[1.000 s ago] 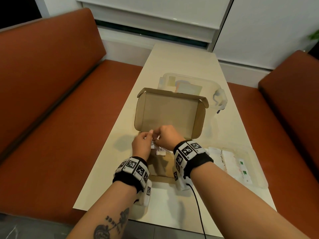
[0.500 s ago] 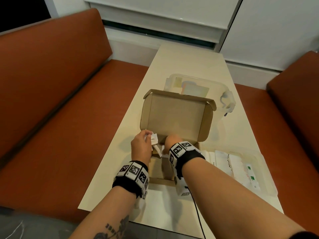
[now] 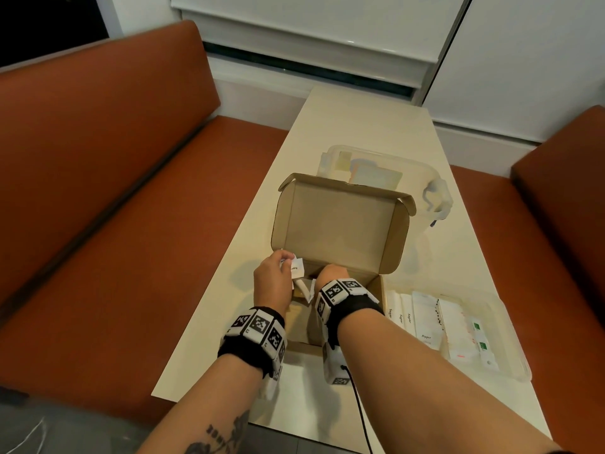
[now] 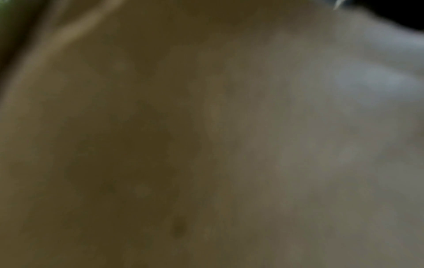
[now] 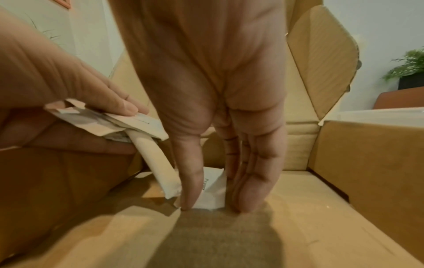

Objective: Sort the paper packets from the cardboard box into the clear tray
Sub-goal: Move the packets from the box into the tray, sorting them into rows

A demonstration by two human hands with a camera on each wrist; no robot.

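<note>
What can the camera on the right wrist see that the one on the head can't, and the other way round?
Only the right wrist view shows the right hand's fingers reaching down to the box floor, pinching a white packet there, and a potted plant.

Only the head view shows the clear tray with sorted packets to the right of the box, a lidded plastic container behind it, the table and the orange benches.

Both show the open cardboard box and the left hand gripping a bunch of packets.
</note>
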